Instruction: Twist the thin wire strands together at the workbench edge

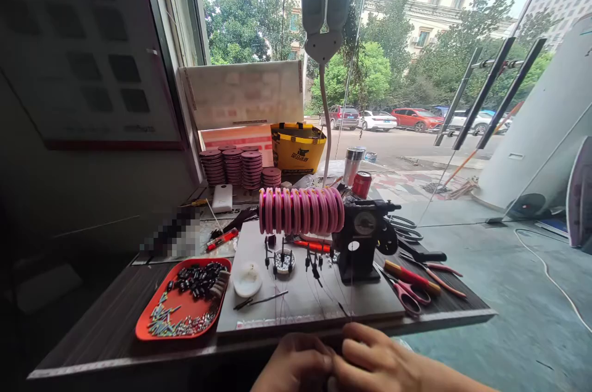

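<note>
closely at the bottom edge, the left hand [293,367] and the right hand [377,361] met just below the table rim, fingertips pressed together as if pinching something very small; what they pinched i could not tell. thin lines [345,293] ran from the hands up over the grey board [305,299] toward the black winding machine [361,244]. left of the board lay a shallow red tray [150,324], holding small black pieces at the far end and little metallic pieces at the near end. a round white dish [247,281] stood beside it. red-handled scissors [409,296] lay at the right. above the board, pink ridged spools [300,210] sat in a row. farther back stood stacks of pink discs [234,167] and a yellow bag [296,148].
</note>
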Demonstrator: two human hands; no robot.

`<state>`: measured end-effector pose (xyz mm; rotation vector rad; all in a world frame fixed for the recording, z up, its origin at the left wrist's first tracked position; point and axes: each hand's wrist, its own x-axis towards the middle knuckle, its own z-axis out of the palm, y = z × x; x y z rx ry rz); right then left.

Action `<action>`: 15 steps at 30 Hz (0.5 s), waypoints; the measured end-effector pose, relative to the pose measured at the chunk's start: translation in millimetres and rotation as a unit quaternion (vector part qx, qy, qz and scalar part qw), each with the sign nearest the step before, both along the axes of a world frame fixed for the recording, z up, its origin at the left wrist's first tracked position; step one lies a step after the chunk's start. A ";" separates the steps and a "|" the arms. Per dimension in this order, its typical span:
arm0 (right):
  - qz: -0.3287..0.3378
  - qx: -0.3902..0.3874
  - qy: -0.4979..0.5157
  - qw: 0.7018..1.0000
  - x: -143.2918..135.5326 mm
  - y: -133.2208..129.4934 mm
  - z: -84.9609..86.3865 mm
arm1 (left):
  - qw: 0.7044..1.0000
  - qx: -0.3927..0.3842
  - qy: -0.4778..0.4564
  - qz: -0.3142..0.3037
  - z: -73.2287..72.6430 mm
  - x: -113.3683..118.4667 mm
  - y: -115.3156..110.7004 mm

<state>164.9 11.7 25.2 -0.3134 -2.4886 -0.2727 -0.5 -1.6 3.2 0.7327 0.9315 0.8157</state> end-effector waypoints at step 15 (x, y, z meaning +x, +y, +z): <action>-0.024 -0.604 0.225 0.765 -15.0 -1.3 22.0 | 0.864 0.393 0.291 0.120 -4.3 1.3 -10.5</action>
